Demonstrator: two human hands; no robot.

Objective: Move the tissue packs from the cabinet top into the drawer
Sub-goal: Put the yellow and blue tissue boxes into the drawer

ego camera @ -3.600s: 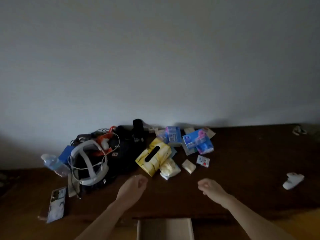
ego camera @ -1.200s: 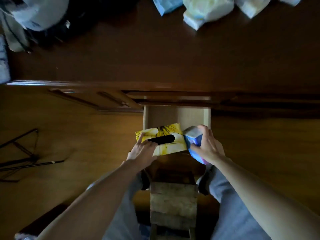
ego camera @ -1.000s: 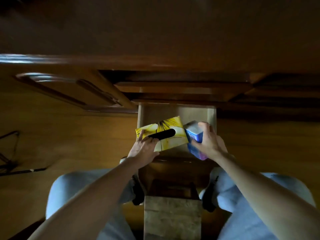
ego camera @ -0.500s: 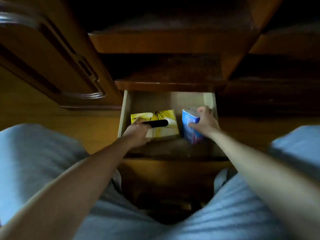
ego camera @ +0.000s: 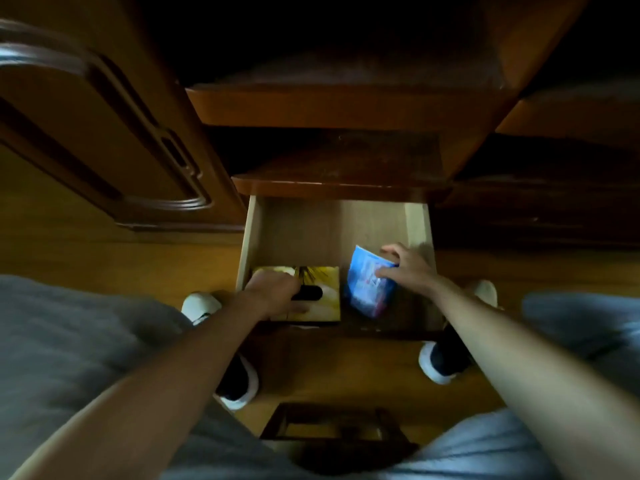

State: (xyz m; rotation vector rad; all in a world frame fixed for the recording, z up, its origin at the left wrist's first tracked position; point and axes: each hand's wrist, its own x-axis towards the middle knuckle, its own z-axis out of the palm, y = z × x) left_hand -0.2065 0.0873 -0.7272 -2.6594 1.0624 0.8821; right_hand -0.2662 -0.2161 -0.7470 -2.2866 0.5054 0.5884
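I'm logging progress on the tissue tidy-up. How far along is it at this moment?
Done: the yellow tissue box lies in the open drawer, at its front left. In hand: the left hand rests on that box, and the right hand holds the blue pack tilted in the drawer's right side, not yet released. Left: the cabinet top is out of view, so any remaining packs cannot be counted.

One yellow tissue box (ego camera: 325, 296), one blue tissue pack (ego camera: 367, 284).

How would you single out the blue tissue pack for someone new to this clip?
Find the open pale-wood drawer under the dark cabinet. At its right side, the right hand holds a tilted blue tissue pack. The yellow tissue box beside it has a black slot.
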